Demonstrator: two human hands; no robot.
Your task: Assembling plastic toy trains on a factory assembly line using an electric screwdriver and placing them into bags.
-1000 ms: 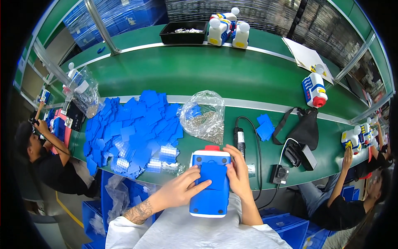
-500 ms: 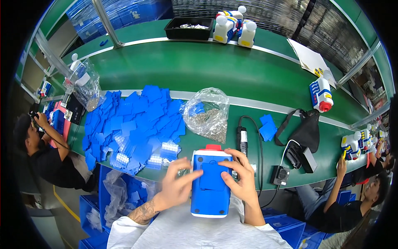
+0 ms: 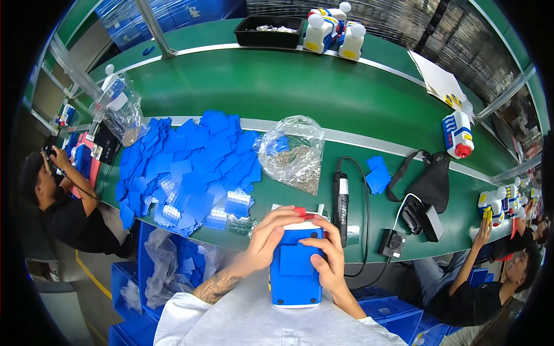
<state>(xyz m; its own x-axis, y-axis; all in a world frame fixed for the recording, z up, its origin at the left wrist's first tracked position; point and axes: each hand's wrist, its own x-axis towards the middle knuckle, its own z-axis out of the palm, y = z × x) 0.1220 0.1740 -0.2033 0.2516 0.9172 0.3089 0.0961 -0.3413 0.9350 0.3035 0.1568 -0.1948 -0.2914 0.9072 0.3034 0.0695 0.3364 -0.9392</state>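
A blue-and-white plastic device (image 3: pixel 295 293) with a red part (image 3: pixel 300 211) at its far end is held in front of my chest, its blue face toward me. My left hand (image 3: pixel 261 243) grips the far-left end, fingers laid across the top beside the red part. On the other side, my right hand (image 3: pixel 329 256) holds the device's right edge, thumb and bent index finger near a square blue cover (image 3: pixel 294 262) on the face. Whether that cover sits flush cannot be made out. Beyond the device lies a clear bag of small metal screws (image 3: pixel 297 167).
Many blue plates (image 3: pixel 196 150) are heaped left of the bag. A black corded electric screwdriver (image 3: pixel 341 210) lies at right, near a black pouch (image 3: pixel 428 184) and a small black box (image 3: pixel 392 243). Several white devices (image 3: pixel 319 36) and a black tray (image 3: pixel 269 36) stand on the shelf. Co-workers sit at both sides.
My left hand has moved from beside the blue face up to the device's far end and closed around it. My right hand stays on the right edge. The device tilts slightly differently.
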